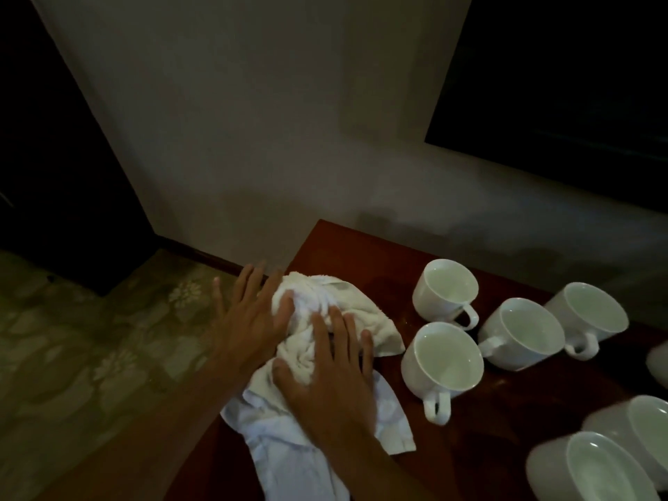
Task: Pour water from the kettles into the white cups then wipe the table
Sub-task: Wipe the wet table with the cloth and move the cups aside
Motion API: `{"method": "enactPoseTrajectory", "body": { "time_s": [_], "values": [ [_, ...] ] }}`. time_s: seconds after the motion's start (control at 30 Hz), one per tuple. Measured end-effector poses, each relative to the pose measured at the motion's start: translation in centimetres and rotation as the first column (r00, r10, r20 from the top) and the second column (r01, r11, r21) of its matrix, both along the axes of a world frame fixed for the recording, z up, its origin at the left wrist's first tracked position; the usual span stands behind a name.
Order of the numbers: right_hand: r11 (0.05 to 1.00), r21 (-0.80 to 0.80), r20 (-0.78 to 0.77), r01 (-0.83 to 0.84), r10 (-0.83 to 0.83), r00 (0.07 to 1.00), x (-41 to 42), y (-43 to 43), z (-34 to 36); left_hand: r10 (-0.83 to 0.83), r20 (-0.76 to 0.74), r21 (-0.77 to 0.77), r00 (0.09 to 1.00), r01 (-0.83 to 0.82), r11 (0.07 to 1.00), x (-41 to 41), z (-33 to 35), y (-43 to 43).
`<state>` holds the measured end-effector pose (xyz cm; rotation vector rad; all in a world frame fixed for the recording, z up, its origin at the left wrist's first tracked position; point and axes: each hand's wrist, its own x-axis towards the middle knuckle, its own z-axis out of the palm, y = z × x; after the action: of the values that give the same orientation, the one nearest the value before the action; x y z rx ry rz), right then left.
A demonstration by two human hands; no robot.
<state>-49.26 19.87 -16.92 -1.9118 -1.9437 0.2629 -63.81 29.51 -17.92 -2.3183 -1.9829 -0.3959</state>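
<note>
Cloth [361,312] is what matters now: a white towel lying bunched at the left end of the table [361,254], near its edge, with a thinner, smoother fold trailing toward me. It is soft, light and limp, so it will crumple and slide rather than keep any shape. I judge it best worked under flat palms pressing down on the thick middle of the bunch, not pinched by a corner.

My left hand [249,320] lies on the left side of it with the fingers straight and spread, reaching past the table edge, the thumb pressing into the folds. My right hand [332,385] rests flat on the nearer part, fingers out and relaxed. Neither is closed around the fabric.

The towel's upper part looks looped and nubbly, like terry. The tabletop is dark reddish wood with a smooth, faintly glossy face, so the towel should glide easily.

Just right of the towel stand the white cups [442,359], rounded, glazed and hard, with loop handles. They are fragile and close enough to knock on a wide sweep. They seem to hold water, though the dim light leaves me unsure.
</note>
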Motion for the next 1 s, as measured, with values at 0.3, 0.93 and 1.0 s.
{"method": "enactPoseTrajectory", "body": {
  "time_s": [0.3,0.93,1.0],
  "values": [
    [1.000,0.000,0.016,-0.027,0.027,1.000,0.4,-3.3,-0.3,-0.090,0.196,0.045,0.976,0.082,0.996,-0.4,-0.5,-3.9],
    [1.000,-0.018,0.017,-0.007,0.007,1.000,3.4,-20.2,0.0,-0.144,0.191,-0.014,0.971,0.149,0.989,2.7,0.1,-22.0],
    [1.000,-0.029,0.000,-0.006,0.006,1.000,4.2,-21.8,0.2,-0.131,0.222,-0.036,0.966,0.142,0.989,3.7,0.4,-23.6]
  ]
}}
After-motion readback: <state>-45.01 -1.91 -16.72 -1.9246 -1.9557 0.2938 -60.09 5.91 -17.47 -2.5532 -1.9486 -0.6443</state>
